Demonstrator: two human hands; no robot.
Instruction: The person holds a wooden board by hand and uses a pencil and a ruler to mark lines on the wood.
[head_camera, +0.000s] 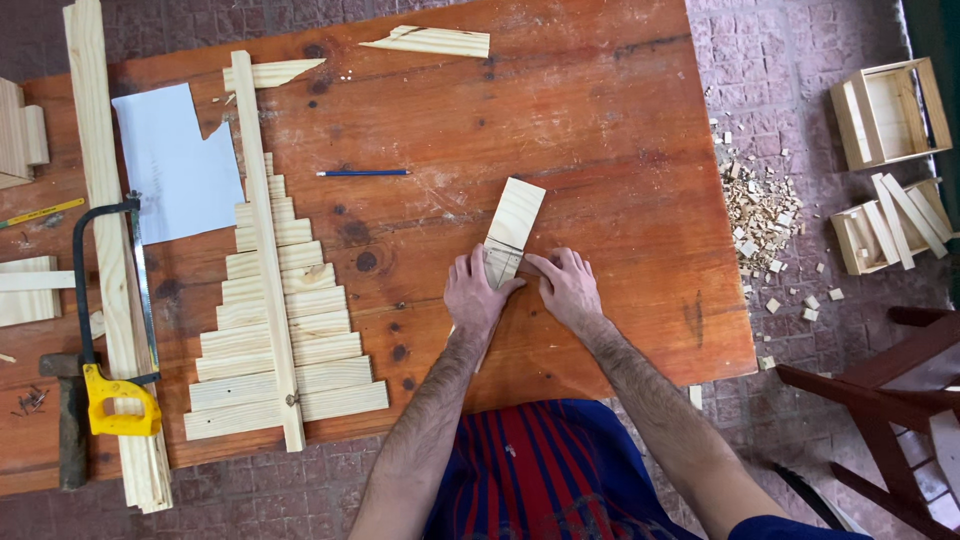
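Near the front edge of the wooden table (600, 120), a short pale wood plank (512, 232) is lying flat and slightly tilted. Its near end is pressed down by the left hand (472, 298) and right hand (568, 286), fingers spread flat on it, nothing gripped. The piece is judged light, stiff and dry, best held by its long edges. A blue pencil (362, 173) lies well apart.
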